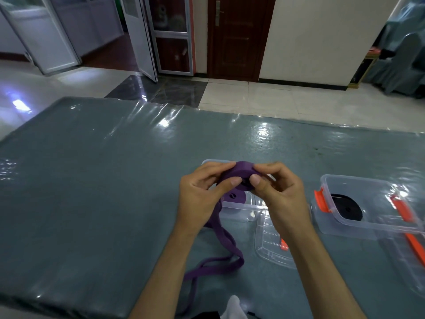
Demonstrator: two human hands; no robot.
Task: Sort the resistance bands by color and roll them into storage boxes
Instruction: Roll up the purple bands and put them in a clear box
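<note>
Resistance bands are what's being put away on the big table (pixel 92 180), its grey-green cloth lying under a glossy, rippled plastic sheet. Two clear storage boxes sit toward the person's side: the right-hand box (pixel 377 229), with orange clips, holds a rolled black band (pixel 347 207), and the nearer box (pixel 239 209), partly hidden behind the hands, already has a finished purple roll (pixel 234 196) lying in it. A clear lid (pixel 271 247) lies flat on the table in front of that box, and what looks like a second lid with an orange latch lies at the far right edge.

The purple band (pixel 239 174) in hand is half wound. Its coil is held in the air just above the nearer box, while the loose tail (pixel 220 263) drops off the left side, twists across the cloth and runs toward the table's near edge. It looks light, flat and rubbery, soft enough to flop and kink, and I'd guess the coil would spring open if let go.

The left hand (pixel 202 194) is curled round the coil's left side, thumb pressed on its face. The right hand (pixel 276 189) pinches the right side, its thumb beside the small hole at the centre. Holding it by the flat faces and the rim, as now, seems the sensible hold: it keeps the turns stacked while the tail feeds in
</note>
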